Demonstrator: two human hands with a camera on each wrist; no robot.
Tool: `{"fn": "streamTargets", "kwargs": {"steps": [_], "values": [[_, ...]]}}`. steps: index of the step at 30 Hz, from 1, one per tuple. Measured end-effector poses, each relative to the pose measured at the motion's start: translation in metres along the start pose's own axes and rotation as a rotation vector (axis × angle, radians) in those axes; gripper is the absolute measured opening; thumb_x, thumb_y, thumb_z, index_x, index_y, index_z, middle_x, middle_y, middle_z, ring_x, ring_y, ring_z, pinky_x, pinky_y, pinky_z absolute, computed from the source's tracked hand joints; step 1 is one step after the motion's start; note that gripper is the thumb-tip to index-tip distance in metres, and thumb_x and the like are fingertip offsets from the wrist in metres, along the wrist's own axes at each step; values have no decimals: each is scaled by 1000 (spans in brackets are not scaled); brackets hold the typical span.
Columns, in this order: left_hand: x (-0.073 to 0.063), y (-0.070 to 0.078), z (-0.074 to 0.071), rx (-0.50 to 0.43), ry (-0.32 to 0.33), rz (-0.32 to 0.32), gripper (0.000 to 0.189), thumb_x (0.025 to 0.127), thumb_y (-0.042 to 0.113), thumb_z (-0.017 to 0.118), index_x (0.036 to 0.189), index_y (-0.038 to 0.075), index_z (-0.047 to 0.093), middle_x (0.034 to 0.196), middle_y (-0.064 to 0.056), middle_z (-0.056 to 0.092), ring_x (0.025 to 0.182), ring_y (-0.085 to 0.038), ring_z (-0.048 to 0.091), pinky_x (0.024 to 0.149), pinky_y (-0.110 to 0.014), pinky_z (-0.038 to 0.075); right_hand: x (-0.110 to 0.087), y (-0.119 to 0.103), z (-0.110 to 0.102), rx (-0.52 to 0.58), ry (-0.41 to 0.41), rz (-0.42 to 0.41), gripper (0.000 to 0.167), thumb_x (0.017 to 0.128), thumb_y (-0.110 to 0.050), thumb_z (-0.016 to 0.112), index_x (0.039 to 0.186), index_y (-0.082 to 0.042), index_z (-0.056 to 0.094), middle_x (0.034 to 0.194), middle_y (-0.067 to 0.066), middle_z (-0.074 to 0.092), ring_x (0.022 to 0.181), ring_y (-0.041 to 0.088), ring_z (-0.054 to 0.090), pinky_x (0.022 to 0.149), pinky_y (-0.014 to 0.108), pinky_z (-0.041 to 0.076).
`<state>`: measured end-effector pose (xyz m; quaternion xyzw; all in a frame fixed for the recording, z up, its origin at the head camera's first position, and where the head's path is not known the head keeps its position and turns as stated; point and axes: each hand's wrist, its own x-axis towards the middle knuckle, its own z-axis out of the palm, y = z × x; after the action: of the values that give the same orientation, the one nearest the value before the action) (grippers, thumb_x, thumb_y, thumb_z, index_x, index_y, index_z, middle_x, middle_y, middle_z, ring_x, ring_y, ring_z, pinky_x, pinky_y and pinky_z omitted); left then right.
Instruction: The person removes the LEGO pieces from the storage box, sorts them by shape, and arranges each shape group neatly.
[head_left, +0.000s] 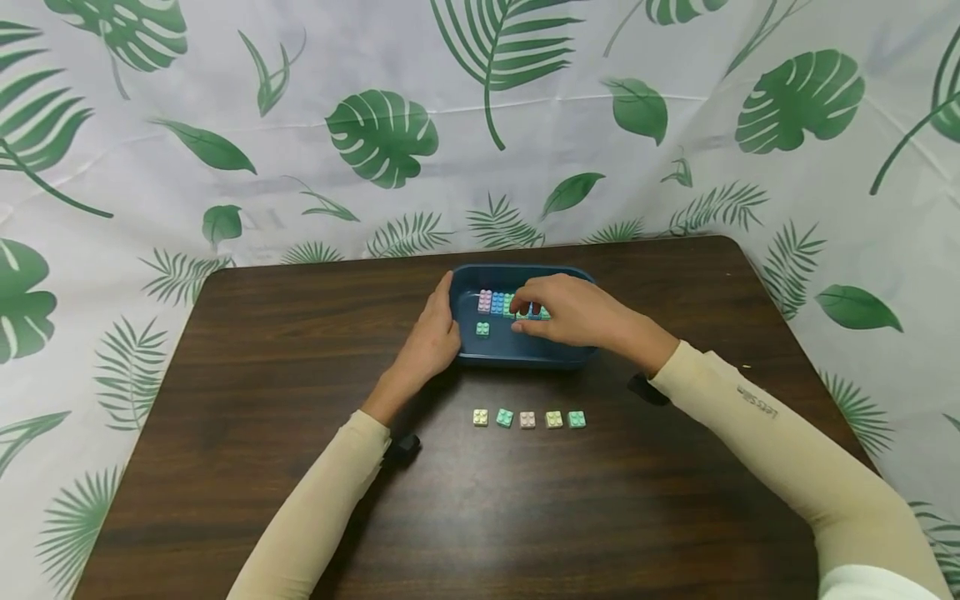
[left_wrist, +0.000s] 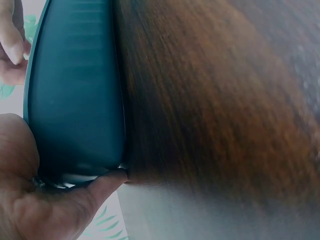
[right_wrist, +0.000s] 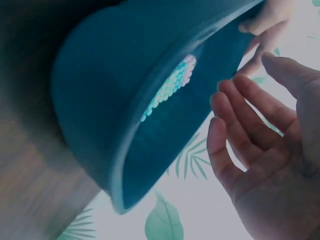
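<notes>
On the dark-brown wood-grain tabletop [head_left: 615, 500], gripping the navy-blue plastic tray [head_left: 517, 362] with the left hand [head_left: 429, 337]; hovering above with the right hand [head_left: 567, 310], half-curled, empty. Might skew the multicoloured studded brick row [head_left: 497, 303] inside by dipping low, or, reaching carelessly, scatter five pastel square bricks [head_left: 527, 420] in front.

dark blue bin [head_left: 517, 362] sitting by the table's [head_left: 285, 375] far edge, pastel bricks [head_left: 497, 302] huddling inside, lone mint brick [head_left: 482, 329] chilling near-left, five little bricks [head_left: 527, 420] lying in a row past its near edge
</notes>
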<state>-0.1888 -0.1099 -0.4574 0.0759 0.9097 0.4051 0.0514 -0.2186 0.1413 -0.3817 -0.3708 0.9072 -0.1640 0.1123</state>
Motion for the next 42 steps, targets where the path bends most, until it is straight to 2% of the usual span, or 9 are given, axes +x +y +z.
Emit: {"fn": "streamTargets", "kwargs": {"steps": [6, 9, 13, 17, 25, 31, 37, 39, 42], "values": [[-4, -1, -2, 24, -1, -24, 74, 107, 4, 41, 171, 12, 4, 177, -18, 18, 162, -33, 27, 129, -52, 30, 29, -7, 7, -77, -76, 11, 23, 103, -34, 70, 115, -16, 77, 112, 1, 76, 100, 20, 72, 89, 41, 61], [-4, -2, -1, 27, -3, -6, 74, 107, 4, 41, 171, 11, 5, 177, -18, 19, 162, -33, 27, 130, -51, 30, 40, -12, 9, -144, -98, 18, 19, 102, -32, 72, 111, -16, 78, 108, 0, 78, 94, 17, 72, 85, 39, 61], [0, 0, -1, 19, -5, 30, 74, 107, 4, 41, 171, 10, 5, 177, -18, 17, 163, -32, 25, 130, -51, 29, 50, -16, 12, -302, -83, 33, 16, 99, -28, 75, 106, -15, 81, 100, 1, 79, 85, 17, 72, 78, 38, 62], [1, 1, -2, 23, -10, 23, 74, 107, 4, 41, 171, 11, 4, 177, -17, 16, 163, -32, 24, 131, -51, 28, 60, -21, 17, -407, -70, 34, 17, 98, -28, 77, 107, -15, 82, 98, 2, 80, 82, 18, 73, 75, 38, 63], [-1, 0, -2, 17, -23, 14, 75, 107, 5, 40, 172, 13, 2, 178, -16, 16, 163, -33, 24, 130, -53, 29, 64, -27, 29, -441, -72, 19, 19, 95, -35, 80, 105, -19, 80, 93, 1, 78, 75, 18, 70, 69, 37, 61], [1, 1, -1, 12, -29, 18, 75, 107, 5, 40, 172, 13, 2, 178, -17, 15, 163, -33, 24, 129, -53, 31, 62, -25, 36, -464, -62, 49, 26, 93, -43, 80, 107, -20, 80, 89, 1, 77, 73, 18, 70, 66, 36, 59], [1, 0, -2, -5, -27, 17, 76, 107, 6, 41, 172, 14, 2, 177, -19, 16, 162, -36, 25, 128, -55, 31, 62, -24, 42, -458, -49, 33, 21, 97, -39, 77, 107, -21, 81, 94, 1, 79, 74, 19, 71, 66, 37, 59], [5, -9, 2, 13, -15, 37, 77, 105, 7, 42, 172, 15, 3, 177, -19, 17, 162, -36, 27, 127, -53, 33, 60, -24, 43, -454, -48, 37, 20, 97, -37, 77, 108, -21, 80, 96, 2, 80, 76, 20, 71, 66, 38, 60], [4, -10, 2, 11, -11, 41, 77, 105, 7, 42, 172, 14, 4, 177, -20, 17, 161, -36, 27, 127, -53, 33, 56, -25, 39, -447, -44, 56, 22, 97, -37, 77, 112, -21, 80, 97, 2, 80, 79, 20, 72, 68, 39, 61]]}}
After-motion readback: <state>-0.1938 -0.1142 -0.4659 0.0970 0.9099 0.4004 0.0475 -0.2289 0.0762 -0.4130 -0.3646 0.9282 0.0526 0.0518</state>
